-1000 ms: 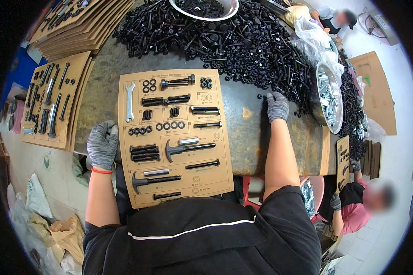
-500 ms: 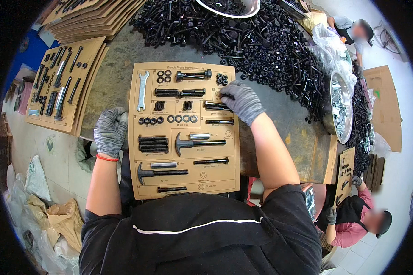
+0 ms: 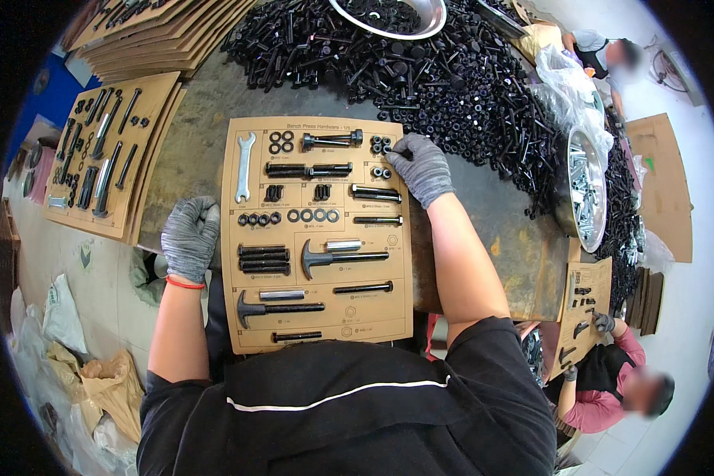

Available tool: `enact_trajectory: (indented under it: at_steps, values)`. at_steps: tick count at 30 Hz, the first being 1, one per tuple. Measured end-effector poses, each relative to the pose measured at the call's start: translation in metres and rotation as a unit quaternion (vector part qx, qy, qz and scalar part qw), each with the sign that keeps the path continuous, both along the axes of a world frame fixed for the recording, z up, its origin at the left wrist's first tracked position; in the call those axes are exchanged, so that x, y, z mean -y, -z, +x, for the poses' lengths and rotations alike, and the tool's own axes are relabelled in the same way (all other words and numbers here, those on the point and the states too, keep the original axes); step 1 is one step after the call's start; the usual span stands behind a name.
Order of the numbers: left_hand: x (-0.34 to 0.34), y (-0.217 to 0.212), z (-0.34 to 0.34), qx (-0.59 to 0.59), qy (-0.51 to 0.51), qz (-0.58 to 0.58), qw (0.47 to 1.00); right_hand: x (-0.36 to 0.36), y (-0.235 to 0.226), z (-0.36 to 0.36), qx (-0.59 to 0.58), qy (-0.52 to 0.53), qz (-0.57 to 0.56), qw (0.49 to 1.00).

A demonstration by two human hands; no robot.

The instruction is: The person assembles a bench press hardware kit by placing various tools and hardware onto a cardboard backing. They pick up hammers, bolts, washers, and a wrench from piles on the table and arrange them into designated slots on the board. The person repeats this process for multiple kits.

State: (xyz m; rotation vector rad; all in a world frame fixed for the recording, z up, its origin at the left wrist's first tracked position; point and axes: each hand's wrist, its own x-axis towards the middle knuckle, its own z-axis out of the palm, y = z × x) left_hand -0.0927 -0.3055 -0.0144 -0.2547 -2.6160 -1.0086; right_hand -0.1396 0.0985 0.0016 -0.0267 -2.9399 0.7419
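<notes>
**Three hexagon outlines (image 3: 349, 310) bare on a nearly full cardboard parts board (image 3: 397, 317)**

Reading the clock from its middle, the board lies at the near edge of the worktop (image 3: 484, 190), before the person. By my judgement most of it is done: the open-end wrench (image 3: 246, 166) sits at half past ten, four black nuts (image 3: 381, 145) near half past one with a pair of nuts (image 3: 381, 172) just below, T-headed bolts (image 3: 345, 259) at four and seven, each with a silver sleeve (image 3: 344, 246) just above. Left over, it seems, are the bare outlines, one at three and two between five and six.

The hands are well apart. At two, the right hand (image 3: 420, 168) has its fingers bent beside the four nuts; whether they pinch anything is hidden. At nine, the left hand (image 3: 190, 234) is curled by the board's edge; I cannot tell whether it grips it.

The fine print is too small to make out, the black shirt (image 3: 333, 381) covers part of the bottom edge, and the steel basin (image 3: 440, 24) toward half past twelve is cut off.
</notes>
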Motion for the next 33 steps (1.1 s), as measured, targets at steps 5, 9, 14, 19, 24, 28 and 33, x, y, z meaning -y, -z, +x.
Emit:
enact_trajectory:
  at_steps: [5,9,14,19,24,28,33]
  values:
    - [0.004,0.004,0.0,0.025,-0.004,0.026,0.999,-0.03,-0.003,0.008,0.006,0.162,-0.066,0.984]
    - [0.001,0.002,-0.001,0.024,0.001,0.015,1.0,-0.04,0.007,-0.003,0.031,0.147,0.055,0.987]
    - [0.002,0.002,-0.001,0.014,0.004,0.026,1.0,-0.033,0.001,-0.005,0.048,0.167,0.062,0.983]
    - [0.001,0.001,0.0,0.004,0.003,0.01,1.0,-0.033,0.0,0.013,0.052,0.165,0.044,0.984]
    - [-0.002,-0.003,0.0,0.015,0.0,0.014,1.0,-0.051,0.008,0.018,0.035,0.179,-0.005,0.983]
    - [-0.001,0.0,0.0,-0.008,0.001,0.002,1.0,-0.053,0.001,0.006,0.06,0.141,0.034,0.988]
    - [0.001,0.003,-0.001,0.016,-0.003,0.014,1.0,-0.056,0.004,0.007,0.03,0.145,0.067,0.987]
